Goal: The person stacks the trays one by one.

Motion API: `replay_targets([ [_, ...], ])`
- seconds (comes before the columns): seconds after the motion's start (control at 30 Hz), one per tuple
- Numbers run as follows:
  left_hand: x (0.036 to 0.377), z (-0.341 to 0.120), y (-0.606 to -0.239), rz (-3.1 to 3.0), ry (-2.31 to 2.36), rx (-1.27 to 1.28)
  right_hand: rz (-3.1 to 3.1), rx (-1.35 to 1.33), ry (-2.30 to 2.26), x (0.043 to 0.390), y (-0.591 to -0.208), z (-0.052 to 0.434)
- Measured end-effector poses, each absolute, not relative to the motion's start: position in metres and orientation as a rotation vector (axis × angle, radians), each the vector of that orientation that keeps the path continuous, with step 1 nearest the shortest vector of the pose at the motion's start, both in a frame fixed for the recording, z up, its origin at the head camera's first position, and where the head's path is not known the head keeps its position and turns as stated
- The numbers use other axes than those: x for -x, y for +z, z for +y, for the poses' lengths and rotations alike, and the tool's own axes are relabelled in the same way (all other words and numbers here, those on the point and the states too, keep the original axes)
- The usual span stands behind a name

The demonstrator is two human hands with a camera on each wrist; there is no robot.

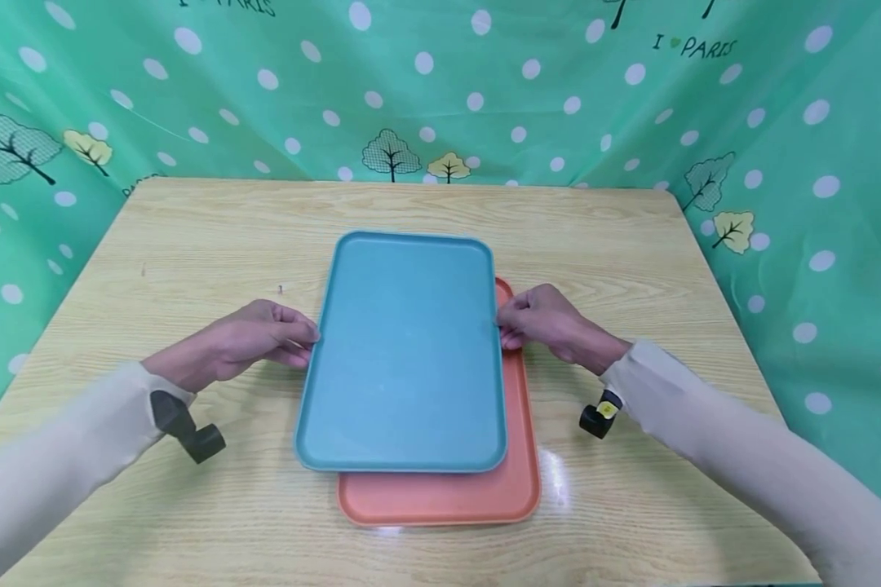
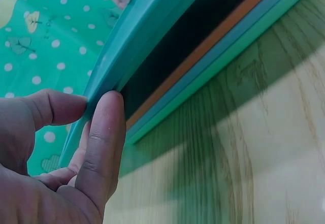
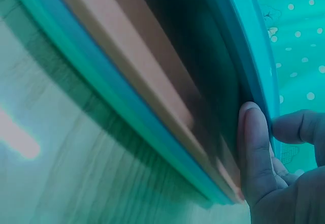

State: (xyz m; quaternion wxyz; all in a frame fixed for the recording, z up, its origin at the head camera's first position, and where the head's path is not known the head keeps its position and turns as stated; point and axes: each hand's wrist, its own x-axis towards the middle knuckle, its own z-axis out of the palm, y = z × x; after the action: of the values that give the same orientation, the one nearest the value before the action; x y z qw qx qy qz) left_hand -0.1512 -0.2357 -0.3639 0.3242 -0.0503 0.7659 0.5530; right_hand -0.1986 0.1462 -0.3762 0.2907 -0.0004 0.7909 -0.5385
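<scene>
A blue rectangular tray (image 1: 404, 350) is held raised over an orange tray (image 1: 440, 499), whose right side and near end show from beneath it. My left hand (image 1: 267, 336) pinches the blue tray's left rim between thumb and fingers. On the opposite long side, my right hand (image 1: 546, 322) pinches the right rim the same way. Both wrist views show a dark gap between the raised tray and the orange tray (image 2: 203, 51). Under the orange one, a blue tray edge (image 3: 101, 66) and a green tray edge (image 3: 81, 82) are stacked.
The stack stands on a light wood-grain table (image 1: 617, 261). A green dotted curtain (image 1: 455, 90) hangs behind and along the sides. A tiny dark speck (image 1: 281, 289) lies left of the trays. Each sleeve carries a black wrist camera (image 1: 187, 428).
</scene>
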Motion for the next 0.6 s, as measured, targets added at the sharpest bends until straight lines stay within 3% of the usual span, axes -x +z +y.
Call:
replay_targets([
  [0.6, 0.146, -0.210, -0.378, 1.977, 1.440, 0.140, 2.102, -0.021, -1.432, 0.187, -0.388, 0.173],
])
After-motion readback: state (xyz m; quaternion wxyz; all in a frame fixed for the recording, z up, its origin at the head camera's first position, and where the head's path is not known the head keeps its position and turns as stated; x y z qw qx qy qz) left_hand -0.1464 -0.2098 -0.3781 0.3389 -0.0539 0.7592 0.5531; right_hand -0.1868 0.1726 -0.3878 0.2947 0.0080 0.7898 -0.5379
